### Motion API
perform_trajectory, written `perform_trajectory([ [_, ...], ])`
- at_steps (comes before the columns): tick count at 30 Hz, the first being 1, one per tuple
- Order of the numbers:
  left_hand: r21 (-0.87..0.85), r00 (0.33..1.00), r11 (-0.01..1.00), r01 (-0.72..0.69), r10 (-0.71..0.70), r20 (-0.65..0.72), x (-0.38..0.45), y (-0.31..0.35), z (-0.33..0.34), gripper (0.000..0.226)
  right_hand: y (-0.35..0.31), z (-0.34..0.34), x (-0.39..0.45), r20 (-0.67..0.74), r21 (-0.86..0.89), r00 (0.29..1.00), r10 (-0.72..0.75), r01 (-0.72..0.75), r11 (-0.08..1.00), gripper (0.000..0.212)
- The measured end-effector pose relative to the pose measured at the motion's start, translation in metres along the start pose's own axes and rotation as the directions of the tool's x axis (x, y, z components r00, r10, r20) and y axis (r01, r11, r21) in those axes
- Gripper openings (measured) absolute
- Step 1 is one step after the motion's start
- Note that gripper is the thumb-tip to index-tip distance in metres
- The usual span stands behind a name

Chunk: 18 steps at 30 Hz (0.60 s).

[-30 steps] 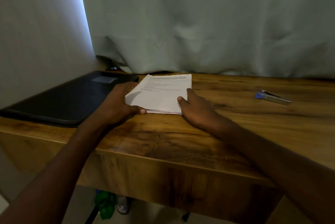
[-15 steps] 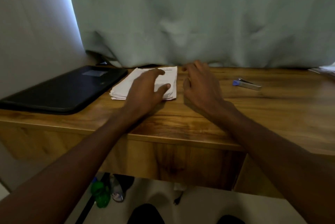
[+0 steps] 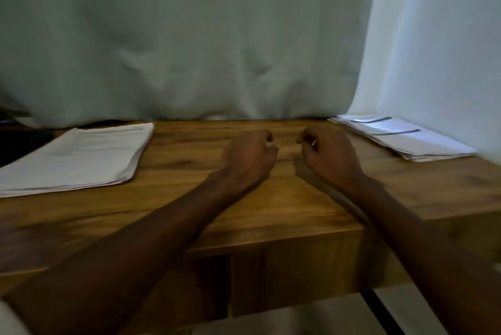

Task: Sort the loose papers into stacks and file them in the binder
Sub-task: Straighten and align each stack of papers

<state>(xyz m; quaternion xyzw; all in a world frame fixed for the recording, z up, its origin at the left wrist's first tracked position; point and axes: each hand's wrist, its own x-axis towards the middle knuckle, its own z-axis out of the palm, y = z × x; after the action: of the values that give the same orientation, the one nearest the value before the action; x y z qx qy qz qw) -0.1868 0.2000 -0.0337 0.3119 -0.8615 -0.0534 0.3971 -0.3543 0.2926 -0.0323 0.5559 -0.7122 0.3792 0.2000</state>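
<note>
A stack of papers lies flat at the left of the bench; a second, looser pile sits at the far right, near the edge. Between them, well apart from both, the left hand and right hand hover with fingers loosely curled, holding nothing. The binder is not clearly in view. A careless reach could fan the right pile off the edge.

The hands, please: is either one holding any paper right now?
No: the left hand and right hand hover loosely curled between both paper stacks.
</note>
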Motion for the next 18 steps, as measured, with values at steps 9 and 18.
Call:
perform_trajectory([
  [9, -0.309, 0.972, 0.932, 0.192, -0.138, 0.188, 0.064, 0.104, 0.109, 0.026, 0.167, -0.096, -0.012, -0.303, -0.014, 0.861, 0.409, -0.433, 0.901, 0.026],
  [18, -0.206, 0.919, 0.931, 0.300, -0.224, 0.325, 0.143, 0.148, 0.211, 0.069, 0.300, -0.116, 0.031, -0.076, -0.197, 0.847, 0.527, -0.531, 0.824, 0.043],
])
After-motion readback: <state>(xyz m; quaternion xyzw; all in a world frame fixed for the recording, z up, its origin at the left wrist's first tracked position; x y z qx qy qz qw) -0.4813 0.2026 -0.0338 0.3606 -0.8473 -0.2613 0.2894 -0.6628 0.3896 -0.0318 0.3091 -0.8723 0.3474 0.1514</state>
